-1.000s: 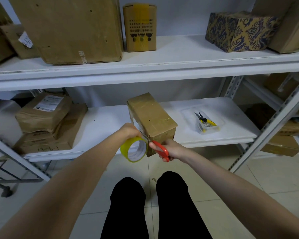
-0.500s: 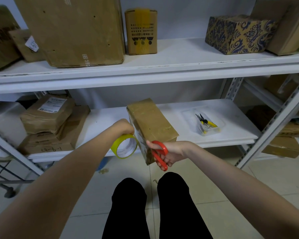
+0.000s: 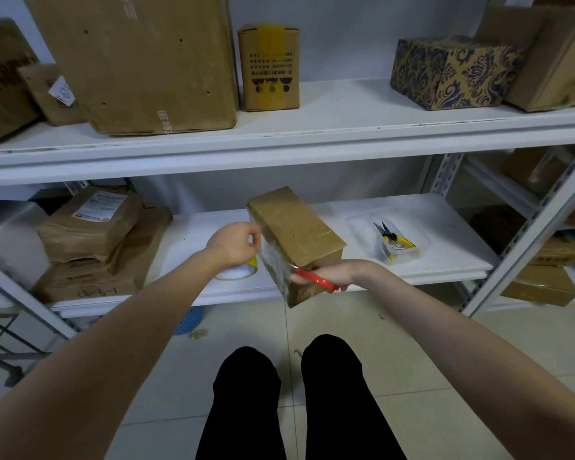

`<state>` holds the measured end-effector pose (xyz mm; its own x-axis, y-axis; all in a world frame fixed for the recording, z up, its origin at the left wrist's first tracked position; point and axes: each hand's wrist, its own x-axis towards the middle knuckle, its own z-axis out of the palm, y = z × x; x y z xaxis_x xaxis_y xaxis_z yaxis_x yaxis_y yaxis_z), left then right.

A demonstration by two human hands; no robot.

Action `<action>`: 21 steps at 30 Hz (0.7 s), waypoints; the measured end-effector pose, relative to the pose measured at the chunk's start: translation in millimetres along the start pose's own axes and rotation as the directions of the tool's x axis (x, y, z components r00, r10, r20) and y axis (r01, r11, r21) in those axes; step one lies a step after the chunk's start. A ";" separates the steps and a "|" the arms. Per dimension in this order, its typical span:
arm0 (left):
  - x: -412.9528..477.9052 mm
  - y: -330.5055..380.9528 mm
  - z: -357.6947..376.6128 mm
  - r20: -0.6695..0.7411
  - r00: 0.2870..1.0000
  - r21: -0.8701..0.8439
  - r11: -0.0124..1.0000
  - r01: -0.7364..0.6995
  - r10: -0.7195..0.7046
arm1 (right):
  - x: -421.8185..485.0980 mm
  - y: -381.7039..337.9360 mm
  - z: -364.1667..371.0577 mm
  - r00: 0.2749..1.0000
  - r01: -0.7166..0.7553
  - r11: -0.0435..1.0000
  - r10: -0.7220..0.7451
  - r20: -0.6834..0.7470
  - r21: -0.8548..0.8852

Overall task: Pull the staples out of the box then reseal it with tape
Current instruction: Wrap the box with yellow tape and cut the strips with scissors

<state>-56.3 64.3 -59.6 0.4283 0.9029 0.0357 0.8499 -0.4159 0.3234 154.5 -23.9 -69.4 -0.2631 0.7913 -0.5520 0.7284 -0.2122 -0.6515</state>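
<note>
The box (image 3: pixel 292 227) was a long rectangular block of brown cardboard. Its top was dull and a little creased, with a few small dark holes. Its long side face was covered with glossy, wrinkled clear tape. It lay on the lower shelf (image 3: pixel 445 234), a smooth white board, near the middle of the shelf's width. It was turned at an angle, and its near end stuck out past the shelf's front edge.

The right hand (image 3: pixel 332 273) was at this overhanging end, touching the cardboard. Its fingers were curled around the red plastic handles of the scissors (image 3: pixel 316 278), whose short metal tip pointed at the box's taped side.

The left hand (image 3: pixel 233 244) hung above the shelf's front part, just beside the upper edge of the taped side. Its fingers were curled, and the thumb and forefinger met close to the cardboard. I could not tell if they pinched anything.

Under this hand a tape roll (image 3: pixel 238 273), a yellow ring with a pale face, lay on the shelf, partly hidden by the wrist.

Toward the shelf's right end stood a clear plastic tray (image 3: pixel 356 224) that held pliers (image 3: pixel 392 240) with yellow and black handles. At the shelf's left end soft brown paper parcels (image 3: pixel 90 227) were stacked.
</note>
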 end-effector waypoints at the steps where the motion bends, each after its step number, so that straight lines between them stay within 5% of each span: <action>1: 2.4 4.4 -2.9 0.038 0.996 0.084 0.993 -0.079 0.076 | -2.3 -0.8 -3.1 0.999 0.012 0.998 -0.014 -0.035 -0.057; 7: 15.3 22.6 5.4 0.343 0.930 0.321 0.914 -0.246 0.130 | -11.1 5.7 -16.1 0.995 -0.095 0.974 0.091 -0.029 -0.204; 13: 10.4 28.3 9.3 0.236 0.964 0.341 0.918 -0.201 0.124 | -38.8 -3.5 -51.2 0.991 -0.131 0.931 0.117 -0.063 -0.342; 15: 9.4 32.5 10.4 0.204 0.970 0.316 0.928 -0.196 0.135 | -41.5 -1.4 -59.4 0.970 -0.090 0.971 0.034 -0.241 -0.223; 18: 10.0 36.2 7.3 0.201 0.970 0.219 0.959 -0.182 0.138 | -24.1 1.8 -63.3 0.820 -0.132 0.980 0.022 -0.572 -0.152; 21: 13.1 34.7 4.9 0.190 0.972 0.124 0.979 -0.163 0.138 | 3.7 0.7 -58.5 0.710 -0.203 0.964 0.025 -0.704 -0.171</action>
<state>-19.8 61.2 -52.5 0.5918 0.7997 -0.1009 0.8002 -0.5678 0.1931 191.0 12.4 -41.4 0.2766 0.9601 -0.0417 0.8640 -0.2674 -0.4267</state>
